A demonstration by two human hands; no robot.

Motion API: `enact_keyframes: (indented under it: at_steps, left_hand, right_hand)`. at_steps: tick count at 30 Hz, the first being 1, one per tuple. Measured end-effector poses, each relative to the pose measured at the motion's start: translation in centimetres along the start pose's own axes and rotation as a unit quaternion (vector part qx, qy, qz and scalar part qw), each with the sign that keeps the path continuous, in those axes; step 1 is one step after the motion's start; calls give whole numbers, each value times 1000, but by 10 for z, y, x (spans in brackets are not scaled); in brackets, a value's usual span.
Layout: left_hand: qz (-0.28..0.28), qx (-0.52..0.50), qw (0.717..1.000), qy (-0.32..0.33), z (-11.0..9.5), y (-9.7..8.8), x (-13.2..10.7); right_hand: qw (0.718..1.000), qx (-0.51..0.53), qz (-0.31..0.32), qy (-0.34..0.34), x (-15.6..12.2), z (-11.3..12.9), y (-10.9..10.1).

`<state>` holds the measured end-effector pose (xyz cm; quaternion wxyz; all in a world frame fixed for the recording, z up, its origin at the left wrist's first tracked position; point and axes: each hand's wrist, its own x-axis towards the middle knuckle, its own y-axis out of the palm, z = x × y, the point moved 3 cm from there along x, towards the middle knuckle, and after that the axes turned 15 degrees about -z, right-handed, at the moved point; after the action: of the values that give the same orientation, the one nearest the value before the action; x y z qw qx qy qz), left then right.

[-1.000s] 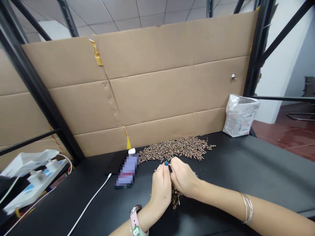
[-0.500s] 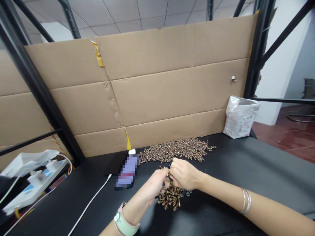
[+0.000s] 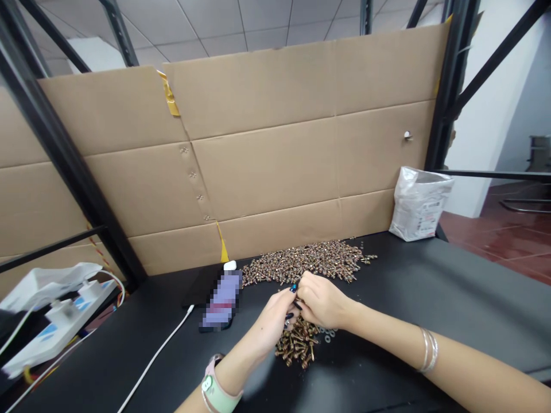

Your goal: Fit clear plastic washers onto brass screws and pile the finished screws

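My left hand (image 3: 275, 318) and my right hand (image 3: 321, 304) meet above the black table (image 3: 430, 310), fingertips pinched together on a small screw that is mostly hidden between them. Just under both hands lies a small heap of brass-coloured screws (image 3: 298, 344), with a few loose washers (image 3: 328, 334) beside it. A much larger pile of screws (image 3: 307, 261) spreads behind the hands, along the foot of the cardboard wall. The left wrist wears a watch (image 3: 215, 390); the right wrist wears thin bangles (image 3: 428, 351).
A phone (image 3: 220, 303) lies left of the hands with a white cable (image 3: 155, 358) running toward the front. A white power strip (image 3: 55, 324) sits at far left. A white plastic bag (image 3: 418, 202) stands at back right. Cardboard (image 3: 275, 160) walls the rear; black rack posts (image 3: 64, 155) flank it.
My left hand has turned and dropped lower, its wrist swinging left so the watch face shows. The small heap of screws under the hands has come into view. The right hand barely moved.
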<state>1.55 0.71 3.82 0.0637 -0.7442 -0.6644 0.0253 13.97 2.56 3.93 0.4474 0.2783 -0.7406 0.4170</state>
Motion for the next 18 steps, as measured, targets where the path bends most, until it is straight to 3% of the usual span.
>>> enact_keyframes:
  at_steps: [3, 6, 9, 13, 15, 18]
  left_hand:
    - [-41, 75, 996, 29, 2, -8, 4]
    - [-85, 112, 987, 76, 2, -16, 7]
    - [-126, 216, 954, 165, -1, -20, 5]
    - [-133, 347, 893, 254, 0, -18, 0]
    - [-129, 379, 878, 264, 2, -17, 0]
    - [-135, 399, 869, 261, 4, -17, -1]
  right_hand:
    - [1000, 0, 7, 6, 0, -4, -6]
    - [998, 3, 63, 25, 1, -11, -14]
    - [990, 27, 122, 70, 1, -25, -24]
    - [965, -15, 155, 213, -10, -66, -36]
    - [933, -71, 211, 283, -25, -92, -39]
    - [908, -106, 253, 316, -48, -120, -39]
